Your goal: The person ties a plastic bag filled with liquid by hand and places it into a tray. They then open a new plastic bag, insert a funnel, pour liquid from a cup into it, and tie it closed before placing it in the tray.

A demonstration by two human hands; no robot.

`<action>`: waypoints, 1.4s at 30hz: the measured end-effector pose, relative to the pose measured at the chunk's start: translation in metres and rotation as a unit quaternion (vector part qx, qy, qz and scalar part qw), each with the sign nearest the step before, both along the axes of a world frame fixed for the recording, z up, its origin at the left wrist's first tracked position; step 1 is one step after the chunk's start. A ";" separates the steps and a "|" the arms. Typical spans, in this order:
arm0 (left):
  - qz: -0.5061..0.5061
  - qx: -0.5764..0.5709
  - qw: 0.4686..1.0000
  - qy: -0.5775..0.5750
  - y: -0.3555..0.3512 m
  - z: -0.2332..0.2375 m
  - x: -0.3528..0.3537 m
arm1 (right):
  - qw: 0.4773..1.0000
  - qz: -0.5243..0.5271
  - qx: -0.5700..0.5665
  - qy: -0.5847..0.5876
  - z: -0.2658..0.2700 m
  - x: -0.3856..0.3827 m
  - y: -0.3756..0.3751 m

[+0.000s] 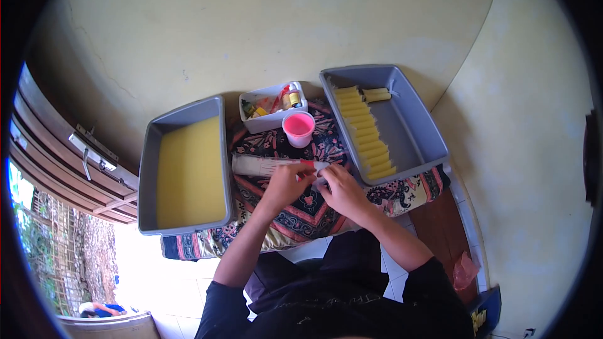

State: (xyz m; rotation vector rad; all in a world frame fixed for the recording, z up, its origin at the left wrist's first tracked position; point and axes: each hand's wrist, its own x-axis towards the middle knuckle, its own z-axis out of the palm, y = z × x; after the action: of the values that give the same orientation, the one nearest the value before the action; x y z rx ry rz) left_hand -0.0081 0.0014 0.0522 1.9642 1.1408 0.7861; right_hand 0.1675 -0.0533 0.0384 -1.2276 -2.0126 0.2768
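Observation:
A pale rolled paper tube lies across a patterned cloth. My left hand presses on its right part, fingers closed on it. My right hand pinches the tube's right end, where a thin red stick shows. A pink cup of pink liquid stands just beyond the tube. A grey tray on the right holds a row of yellow rolled tubes. A grey tray on the left holds flat yellow sheets.
A small white box with bottles and small items stands behind the pink cup. A yellow wall rises behind the trays. A wooden door frame is at the left. A pink bag lies on the floor at the right.

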 end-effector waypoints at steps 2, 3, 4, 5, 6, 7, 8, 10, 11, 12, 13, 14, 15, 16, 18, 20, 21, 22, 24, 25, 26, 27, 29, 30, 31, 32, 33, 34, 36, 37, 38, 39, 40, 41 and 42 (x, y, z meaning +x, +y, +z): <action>-0.029 0.031 0.999 0.003 -0.005 -0.021 -0.003 | 0.998 -0.026 0.007 -0.050 -0.016 0.000 0.003; -0.030 0.005 1.000 -0.001 -0.010 -0.021 -0.003 | 0.996 -0.050 0.019 -0.074 -0.023 0.000 0.002; -0.030 0.001 1.000 -0.001 -0.013 -0.024 -0.001 | 0.992 -0.073 0.034 -0.099 -0.028 0.001 0.001; -0.015 -0.003 1.000 -0.012 -0.017 -0.027 0.000 | 0.989 -0.097 0.045 -0.102 -0.032 0.000 0.001; 0.000 -0.005 1.000 -0.021 -0.019 -0.030 0.000 | 0.989 -0.095 0.044 -0.100 -0.038 0.002 0.002; 0.000 -0.003 1.000 -0.020 -0.018 -0.038 0.002 | 0.990 -0.100 0.024 -0.101 -0.045 0.006 0.005; 0.010 0.035 0.999 -0.025 -0.017 -0.050 0.004 | 0.989 -0.106 0.003 -0.102 -0.052 0.009 0.007; 0.019 0.072 0.997 -0.033 -0.020 -0.051 0.011 | 0.989 -0.113 0.011 -0.090 -0.055 0.011 0.010; 0.021 0.084 0.996 -0.027 -0.021 -0.051 0.014 | 0.990 -0.110 0.018 -0.080 -0.058 0.012 0.012; 0.022 0.094 0.995 -0.021 -0.023 -0.049 0.016 | 0.991 -0.107 0.023 -0.071 -0.056 0.012 0.012; 0.021 0.095 0.995 -0.021 -0.022 -0.052 0.017 | 0.991 -0.108 0.023 -0.072 -0.054 0.012 0.012; 0.011 0.112 0.994 -0.016 -0.020 -0.056 0.017 | 0.995 -0.089 0.028 -0.027 -0.051 0.011 0.011; 0.001 0.130 0.991 -0.010 -0.017 -0.056 0.017 | 0.997 -0.070 0.034 0.018 -0.044 0.010 0.011; 0.000 0.130 0.991 -0.011 -0.015 -0.057 0.016 | 0.997 -0.071 0.034 0.018 -0.038 0.010 0.010; 0.023 0.029 0.996 -0.081 -0.013 -0.057 0.011 | 0.996 -0.027 -0.025 0.085 -0.027 0.009 0.006; 0.064 0.020 0.991 -0.113 -0.009 -0.052 0.002 | 0.990 -0.014 -0.083 0.111 -0.019 0.011 0.003; 0.105 0.011 0.984 -0.145 -0.007 -0.048 -0.003 | 0.981 -0.001 -0.140 0.136 -0.016 0.012 0.000; 0.106 0.011 0.984 -0.144 -0.005 -0.046 -0.008 | 0.980 0.000 -0.141 0.137 -0.010 0.013 -0.003; 0.169 -0.055 0.933 -0.313 -0.001 -0.041 -0.017 | 0.966 0.029 -0.201 0.162 0.002 0.014 -0.010; 0.192 -0.083 0.931 -0.299 -0.002 -0.034 -0.023 | 0.964 0.036 -0.207 0.160 0.005 0.016 -0.012; 0.193 -0.084 0.931 -0.299 0.000 -0.036 -0.028 | 0.964 0.037 -0.209 0.160 0.008 0.016 -0.014; 0.200 -0.077 0.921 -0.326 0.002 -0.037 -0.031 | 0.955 0.044 -0.228 0.183 0.011 0.017 -0.016; 0.224 -0.082 0.898 -0.369 0.002 -0.038 -0.036 | 0.945 0.049 -0.249 0.206 0.018 0.019 -0.018; 0.224 -0.085 0.898 -0.368 0.000 -0.035 -0.038 | 0.940 0.052 -0.247 0.229 0.021 0.020 -0.019; 0.222 -0.080 0.898 -0.372 -0.001 -0.034 -0.040 | 0.934 0.054 -0.245 0.252 0.024 0.022 -0.018; 0.219 -0.076 0.897 -0.377 0.000 -0.034 -0.042 | 0.934 0.051 -0.247 0.253 0.028 0.023 -0.017; 0.218 -0.084 0.903 -0.361 0.000 -0.036 -0.045 | 0.937 0.031 -0.219 0.271 0.032 0.024 -0.014; 0.216 -0.087 0.903 -0.361 0.000 -0.037 -0.044 | 0.938 0.011 -0.192 0.289 0.035 0.026 -0.011; 0.229 0.003 0.941 -0.248 -0.001 -0.035 -0.040 | 0.942 0.010 -0.171 0.289 0.042 0.031 -0.004; 0.246 0.125 0.952 -0.130 -0.001 -0.031 -0.036 | 0.950 0.012 -0.193 0.247 0.052 0.032 -0.002; 0.244 0.124 0.953 -0.131 -0.002 -0.026 -0.031 | 0.955 0.014 -0.214 0.204 0.059 0.033 -0.001; 0.191 0.157 0.960 -0.131 -0.006 -0.013 -0.024 | 0.956 0.030 -0.219 0.195 0.063 0.032 0.002; 0.138 0.189 0.963 -0.131 -0.008 -0.002 -0.016 | 0.955 0.029 -0.219 0.195 0.064 0.031 0.005; 0.139 0.189 0.963 -0.130 -0.009 0.006 -0.008 | 0.949 0.057 -0.235 0.203 0.064 0.029 0.009; 0.064 0.106 0.980 -0.156 -0.010 0.014 0.001 | 0.941 0.086 -0.250 0.210 0.066 0.027 0.013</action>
State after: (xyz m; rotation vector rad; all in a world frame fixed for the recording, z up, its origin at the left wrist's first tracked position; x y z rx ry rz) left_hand -0.0071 -0.0084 0.0659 1.8615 1.0344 1.2802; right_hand 0.1949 -0.0400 0.1039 -1.1574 -1.7179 1.0971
